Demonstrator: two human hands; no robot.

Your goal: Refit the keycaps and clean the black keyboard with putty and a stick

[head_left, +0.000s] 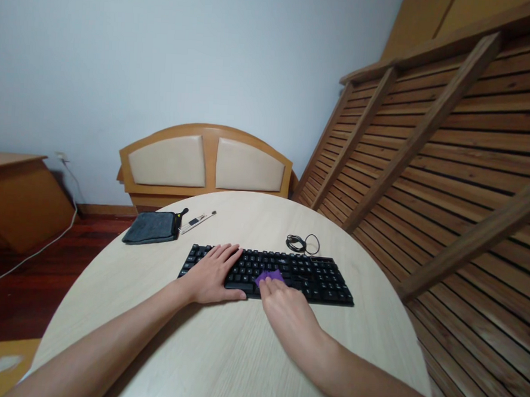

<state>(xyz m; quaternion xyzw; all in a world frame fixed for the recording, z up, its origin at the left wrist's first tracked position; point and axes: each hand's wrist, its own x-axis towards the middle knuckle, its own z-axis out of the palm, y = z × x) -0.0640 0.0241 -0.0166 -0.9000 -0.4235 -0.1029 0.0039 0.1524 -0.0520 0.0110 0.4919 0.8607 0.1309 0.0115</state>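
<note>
A black computer keyboard (327, 283) lies flat on the round, pale wood table (220, 351). My left hand (213, 276) rests palm down on its left part, fingers stretched toward the far edge and thumb along the near edge. Over the keys right of the middle, my right hand (288, 305) presses a small purple cloth (273, 275) under its fingertips. The fingers are close together, and part of the cloth is hidden beneath them. A coiled black cable (296, 243) lies just behind the keyboard.
Toward the table's far left are a dark grey zip pouch (150, 227) and a thin brush (203, 220) beside a small white packet (192, 223). A padded headboard (209, 159) stands behind the table. Wooden slatted panels (430, 143) lean along the right side.
</note>
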